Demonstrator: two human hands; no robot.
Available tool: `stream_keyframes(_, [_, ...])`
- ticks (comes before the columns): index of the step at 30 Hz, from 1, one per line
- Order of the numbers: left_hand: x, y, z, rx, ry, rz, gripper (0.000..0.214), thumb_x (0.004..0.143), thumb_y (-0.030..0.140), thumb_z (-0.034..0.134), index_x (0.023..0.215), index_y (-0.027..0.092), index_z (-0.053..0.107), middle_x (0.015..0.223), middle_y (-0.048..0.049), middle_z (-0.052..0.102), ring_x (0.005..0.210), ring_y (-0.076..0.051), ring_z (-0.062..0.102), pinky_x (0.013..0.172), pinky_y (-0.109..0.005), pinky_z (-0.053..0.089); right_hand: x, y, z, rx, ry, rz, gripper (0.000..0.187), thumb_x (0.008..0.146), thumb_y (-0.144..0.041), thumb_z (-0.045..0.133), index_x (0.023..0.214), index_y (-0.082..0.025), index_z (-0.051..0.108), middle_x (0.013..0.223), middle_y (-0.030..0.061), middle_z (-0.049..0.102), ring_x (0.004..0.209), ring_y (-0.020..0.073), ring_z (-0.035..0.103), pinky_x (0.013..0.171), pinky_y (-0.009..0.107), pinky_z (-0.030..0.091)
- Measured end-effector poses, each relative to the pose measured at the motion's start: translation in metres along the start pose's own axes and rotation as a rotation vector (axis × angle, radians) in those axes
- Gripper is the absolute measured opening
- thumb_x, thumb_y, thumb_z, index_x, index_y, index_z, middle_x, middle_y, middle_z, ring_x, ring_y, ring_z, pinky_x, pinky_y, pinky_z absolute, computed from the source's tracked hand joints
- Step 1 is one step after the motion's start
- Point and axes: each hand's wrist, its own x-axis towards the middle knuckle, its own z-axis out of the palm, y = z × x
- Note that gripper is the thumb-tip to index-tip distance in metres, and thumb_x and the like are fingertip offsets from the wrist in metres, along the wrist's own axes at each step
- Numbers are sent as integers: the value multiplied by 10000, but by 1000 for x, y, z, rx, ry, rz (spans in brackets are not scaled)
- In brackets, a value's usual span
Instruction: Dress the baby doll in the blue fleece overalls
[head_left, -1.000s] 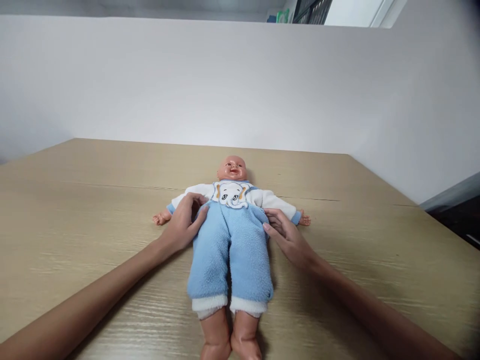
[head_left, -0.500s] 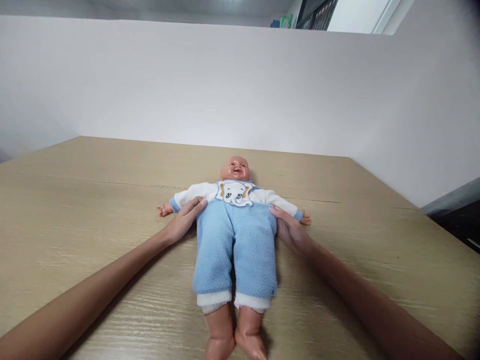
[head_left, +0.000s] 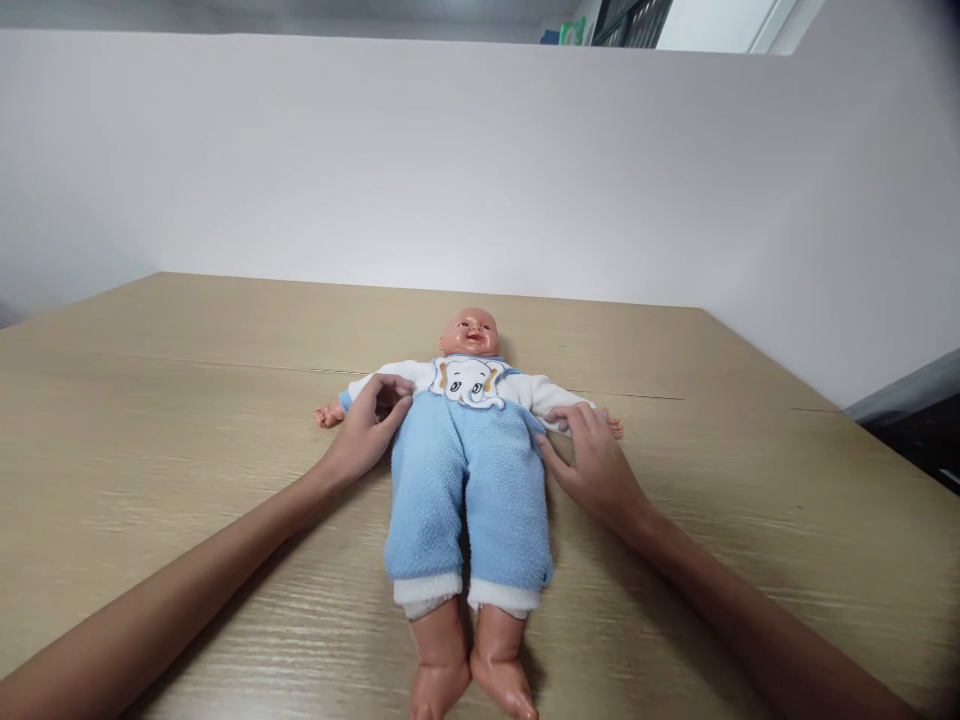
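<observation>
A baby doll lies on its back on the table, head away from me and bare feet toward me. It wears light blue fleece trousers with white cuffs and a white top with an elephant patch. At the doll's waist on the left, my left hand has thumb and fingers apart, the fingertips by the sleeve. On the other side, my right hand touches the trouser edge with its thumb while its fingers rest over the white sleeve. Neither hand visibly grips anything.
The wood-grain table has seams across its top. A white partition rises behind it and continues along the right. Past the right edge of the table is a dark object.
My right hand has come up from the doll's side, its fingers now over the sleeve. The left fingers have arched up toward the other sleeve. The doll lies almost as before.
</observation>
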Motion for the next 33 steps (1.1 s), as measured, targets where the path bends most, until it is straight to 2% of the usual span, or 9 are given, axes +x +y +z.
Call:
stream_keyframes(4, [9, 33, 4, 173, 26, 161, 257, 1069, 431, 590, 1241, 245, 635, 1241, -74, 689, 1062, -239, 625, 969, -391, 491, -1, 28, -17, -183, 28, -64, 310, 1013, -401, 628, 1239, -189, 627, 1250, 200, 675, 1173, 403, 594, 1040, 547, 442])
stream_keyframes(7, [24, 64, 21, 290, -108, 394, 205, 1073, 387, 576, 1160, 236, 684, 1256, -85, 691, 1198, -281, 596, 1092, -444, 442, 0, 50, -21, -215, 9, -56, 552, 969, -446, 666, 1435, -164, 578, 1398, 225, 649, 1242, 424, 585, 1048, 545, 442])
stream_keyframes(9, [38, 78, 42, 345, -221, 470, 224, 1064, 399, 589, 1173, 234, 693, 1300, -102, 690, 1273, -313, 567, 1146, -482, 408, 0, 61, -22, -252, -25, -14, 576, 946, -480, 684, 1428, -174, 607, 1345, 203, 699, 1196, 421, 606, 997, 525, 451])
stream_keyframes(14, [79, 83, 104, 419, -503, 555, 547, 950, 508, 754, 1338, 150, 613, 1362, -192, 677, 1295, -388, 557, 1130, -542, 413, 3, 59, -30, -271, 32, -4, 321, 843, -416, 741, 1076, -199, 702, 1015, 129, 766, 988, 376, 672, 899, 496, 437])
stream_keyframes(18, [101, 75, 129, 445, -655, 574, 695, 823, 494, 892, 1360, 163, 601, 1391, -180, 688, 1281, -379, 582, 1079, -506, 434, 4, 39, -37, 20, 204, 81, 347, 841, -471, 814, 1046, -217, 696, 955, 102, 745, 869, 325, 678, 845, 476, 483])
stream_keyframes(24, [97, 68, 127, 476, -577, 585, 413, 919, 465, 777, 1217, 202, 664, 1256, -130, 734, 1195, -354, 622, 1059, -509, 401, 0, 49, -19, 708, 80, 295, 714, 867, -563, 856, 1435, -270, 537, 1430, 133, 646, 1243, 328, 672, 1081, 497, 538])
stream_keyframes(26, [94, 66, 124, 375, -516, 561, 359, 932, 447, 729, 1178, 193, 665, 1207, -130, 733, 1144, -340, 632, 1017, -489, 427, 0, 57, -13, 731, -14, 341, 777, 867, -602, 834, 1481, -273, 492, 1454, 144, 627, 1263, 343, 661, 1126, 557, 517])
stream_keyframes(28, [93, 64, 121, 235, -457, 526, 338, 910, 431, 719, 1129, 180, 666, 1149, -119, 730, 1072, -315, 639, 974, -462, 455, 0, 59, -11, 628, -142, 295, 636, 917, -615, 772, 1418, -270, 587, 1404, 136, 665, 1291, 364, 638, 1181, 619, 457])
stream_keyframes(33, [90, 61, 108, -75, -356, 381, 353, 920, 447, 709, 1134, 171, 657, 1109, -87, 726, 1048, -272, 653, 948, -393, 504, -2, 29, -6, 600, -305, 127, 476, 1000, -557, 702, 1386, -280, 664, 1449, 122, 668, 1402, 379, 564, 1260, 630, 350])
